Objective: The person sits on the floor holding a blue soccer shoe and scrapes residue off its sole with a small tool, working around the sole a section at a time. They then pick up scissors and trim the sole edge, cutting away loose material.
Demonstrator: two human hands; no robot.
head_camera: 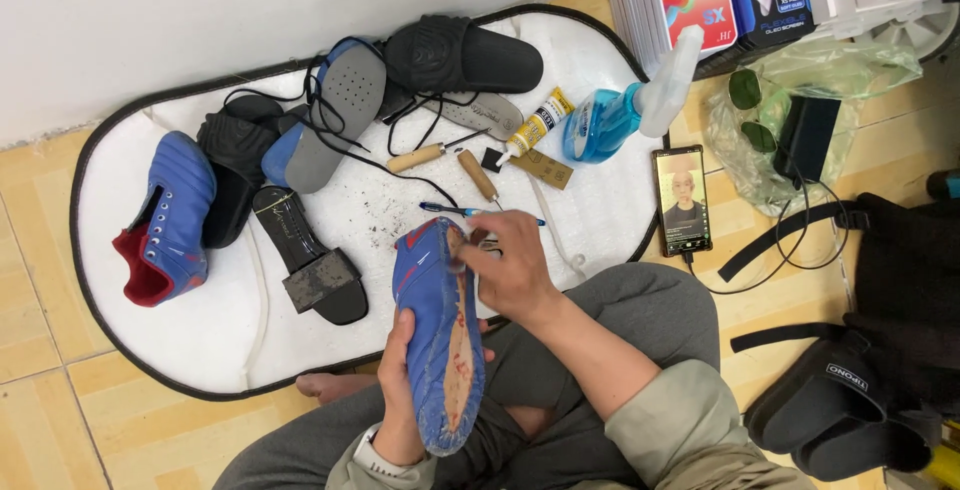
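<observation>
Left hand (400,375): grip wrapped round blue shoe (440,335), sole up.
Right hand (512,268): fingers pinched at the shoe's toe; held item unclear.
Nearby: white mat (200,335).

The left hand (400,370) is cupped upward, fingers (398,335) curled in a grip. The right hand (515,265) reaches across with bent wrist, fingers (470,250) pinched together, forearm angled down-right.

The blue shoe (440,335) at lower centre has a worn, rough rubbery sole, the white mat (200,330) looks soft and padded, and the awl handles (478,175) are matt wood.
</observation>
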